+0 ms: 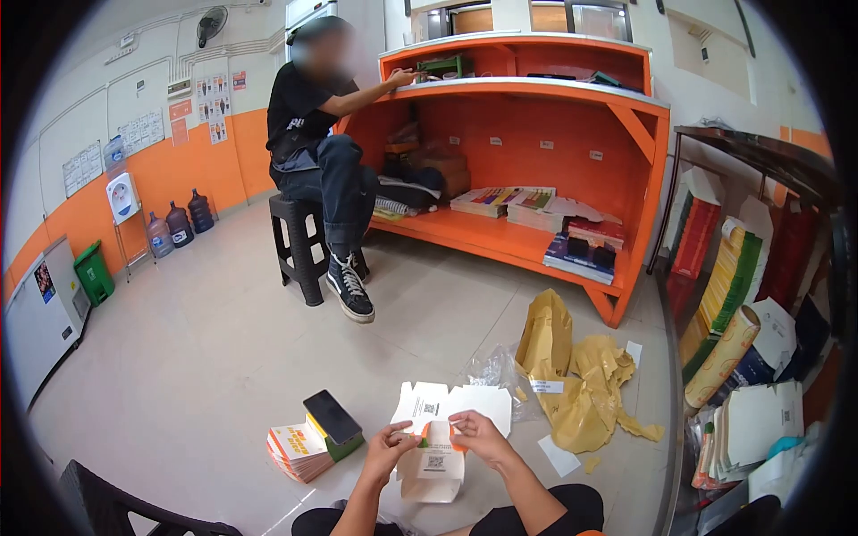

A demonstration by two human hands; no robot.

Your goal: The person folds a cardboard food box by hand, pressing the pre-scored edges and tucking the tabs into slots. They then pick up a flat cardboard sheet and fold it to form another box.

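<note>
Low in front of me, both hands hold a small white folding carton (pixel 431 464) with orange and green print and a QR code. My left hand (pixel 386 449) is closed on its left edge, the fingertips pinching near the top. On the opposite edge, my right hand (pixel 483 438) pinches the upper corner. The carton is partly folded, with its lower flap hanging toward me. Just beyond it lie flat white carton blanks (pixel 483 404) on the floor. To the left is a stack of orange-and-white printed cartons (pixel 299 449), with a black phone (pixel 332 416) resting on top.
Torn brown wrapping paper (pixel 585 393) and clear plastic (pixel 493 371) lie to the right. A person (pixel 308 116) sits on a black stool (pixel 299 246) beside an orange counter (pixel 527 161). A crowded rack (pixel 706 295) stands right; a black chair (pixel 116 500) is at lower left.
</note>
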